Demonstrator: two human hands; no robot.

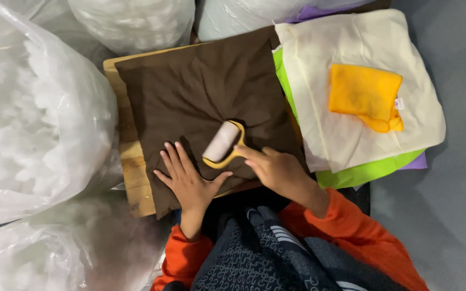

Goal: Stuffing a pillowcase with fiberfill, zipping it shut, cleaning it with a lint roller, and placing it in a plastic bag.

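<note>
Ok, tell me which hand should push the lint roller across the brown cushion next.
Probably the right hand: it already grips the yellow-handled lint roller. The left hand lies flat on the brown fabric cushion, steadying it.

Evenly lit from overhead, moderately bright, cool in tone. Soft, short shadows only: under the left hand [189, 180] on the brown cushion cover [206, 91], beneath the lint roller [221, 143], along the edge of the cream fabric [357, 81]. Mild glare on the clear plastic bags of white stuffing [33, 108], detail washed out there. Centre sharp, weave creases legible. Lower left corner hazy and out of focus. Slight wide-angle stretching toward the edges. Orange sleeves [362, 231] saturated, not clipped.
</note>
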